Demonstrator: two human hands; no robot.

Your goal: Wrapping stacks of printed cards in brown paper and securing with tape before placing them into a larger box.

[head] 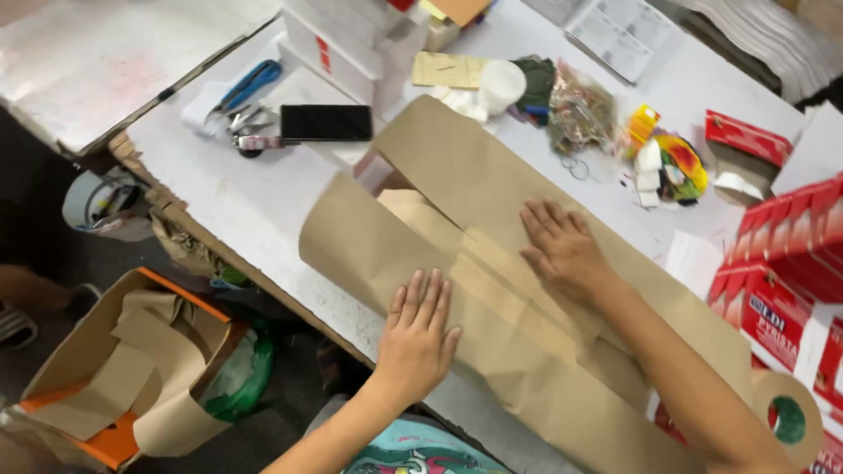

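Item: brown kraft paper (457,175), one long sheet folded lengthwise over itself, laid diagonally across white worktop (228,189), far end curling up toward black phone (326,123) and white boxes (342,44). Judged light, thin, pliable yet crease-holding; likely to slide on the smooth top and to tear at an edge if pulled hard; best controlled by flat pressure on the folds or a pinch at a free edge. Left hand (417,338) laid palm down on the near flap, fingers (428,294) straight and close together, gripping nothing, paper directly beneath and running on beyond the fingertips. Right hand (562,250) laid flat on the overlapping upper flap, fingers slightly spread, likewise holding nothing; centre seam between the two hands. Roll of brown tape (786,420) near the right elbow. Red cartons (790,263) to the right of the right hand. Blue-handled scissors (246,88) well beyond the fingertips. Open box of paper scraps (123,369) on the floor to the left of the left hand.
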